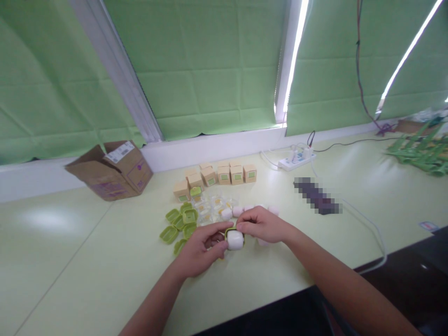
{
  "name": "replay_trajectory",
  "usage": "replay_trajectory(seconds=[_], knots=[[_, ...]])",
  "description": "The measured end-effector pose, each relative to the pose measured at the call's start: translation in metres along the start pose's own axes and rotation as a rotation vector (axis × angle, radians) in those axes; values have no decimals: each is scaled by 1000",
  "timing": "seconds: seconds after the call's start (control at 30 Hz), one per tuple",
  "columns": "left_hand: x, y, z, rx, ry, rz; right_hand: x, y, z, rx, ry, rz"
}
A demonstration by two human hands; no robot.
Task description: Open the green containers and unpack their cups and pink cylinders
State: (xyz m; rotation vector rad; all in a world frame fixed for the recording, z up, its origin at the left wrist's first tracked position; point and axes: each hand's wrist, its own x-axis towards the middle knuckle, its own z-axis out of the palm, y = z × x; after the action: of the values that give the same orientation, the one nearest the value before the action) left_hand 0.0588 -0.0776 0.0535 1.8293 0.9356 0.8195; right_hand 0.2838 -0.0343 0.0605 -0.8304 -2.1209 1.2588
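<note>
Both my hands meet over the pale green table on one small white rounded case with a green rim. My left hand grips it from the left with thumb and fingers. My right hand pinches it from above and the right. Just behind lie several green lids, clear packets with yellow pieces and more white cases.
A row of small tan boxes with green labels stands behind the parts. An open cardboard carton sits at the back left. A white power strip with cables, a dark blurred object and green leaves lie to the right.
</note>
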Motion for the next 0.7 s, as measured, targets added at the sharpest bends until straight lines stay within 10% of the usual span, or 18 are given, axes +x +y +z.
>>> replay_trajectory(seconds=[0.3,0.7], knots=[[9,0,2,-47,169,-108,-1,-4,9,-353,225,-387],[11,1,6,229,139,-118,4,7,22,-672,226,-433]])
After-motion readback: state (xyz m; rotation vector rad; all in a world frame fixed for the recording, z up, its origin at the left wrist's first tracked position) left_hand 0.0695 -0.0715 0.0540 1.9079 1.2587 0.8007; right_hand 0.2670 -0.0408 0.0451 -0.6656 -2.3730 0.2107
